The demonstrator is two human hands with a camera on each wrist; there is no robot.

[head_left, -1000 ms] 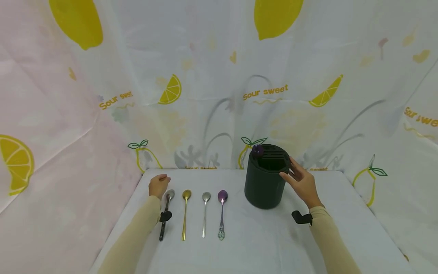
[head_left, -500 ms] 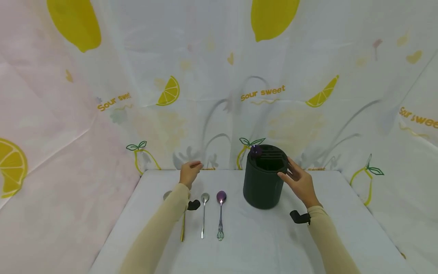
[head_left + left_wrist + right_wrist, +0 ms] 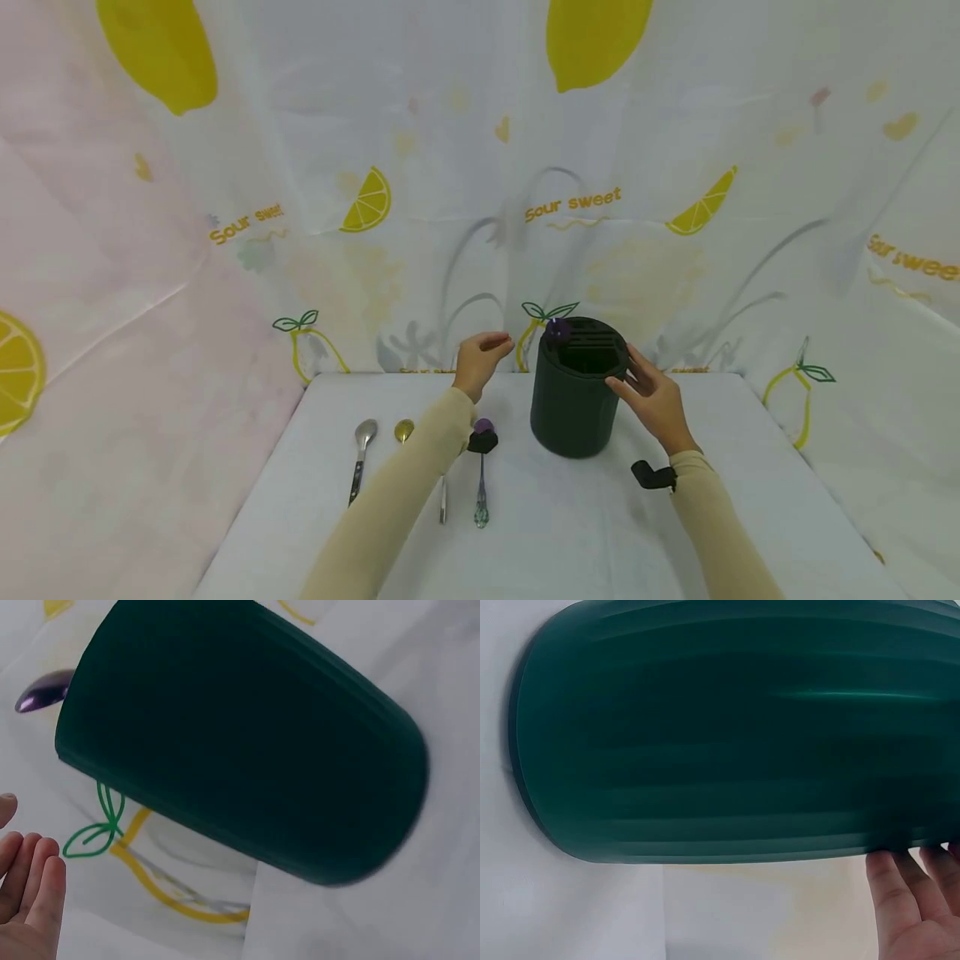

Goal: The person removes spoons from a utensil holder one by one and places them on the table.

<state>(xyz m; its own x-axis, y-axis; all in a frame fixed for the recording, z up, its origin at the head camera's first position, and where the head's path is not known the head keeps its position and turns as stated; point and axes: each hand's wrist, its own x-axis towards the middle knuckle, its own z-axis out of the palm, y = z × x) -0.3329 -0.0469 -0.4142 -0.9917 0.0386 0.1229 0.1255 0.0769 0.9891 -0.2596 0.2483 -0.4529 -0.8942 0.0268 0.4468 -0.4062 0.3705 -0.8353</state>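
A dark green utensil holder (image 3: 573, 417) stands upright at the right of the table. The purple bowl of a spoon (image 3: 558, 330) sticks up from its left compartment. My right hand (image 3: 660, 404) rests against the holder's right side near the rim; in the right wrist view its fingertips (image 3: 881, 862) touch the wall. Left of the holder, my left hand (image 3: 480, 362) is in the air, holding nothing. In the left wrist view its fingers (image 3: 49, 889) are fairly straight and apart from the holder. My left forearm partly hides the spoons below it.
On the white table lie a black-handled silver spoon (image 3: 365, 433), a gold spoon (image 3: 403, 430), a slim silver spoon (image 3: 443, 504) mostly covered by the sleeve, and a purple spoon with an ornate handle (image 3: 482, 500). A lemon-print curtain (image 3: 420, 275) hangs behind.
My left hand has moved right, from above the black-handled spoon to close beside the holder. My right hand has stayed at the holder. The spoons lie as before.
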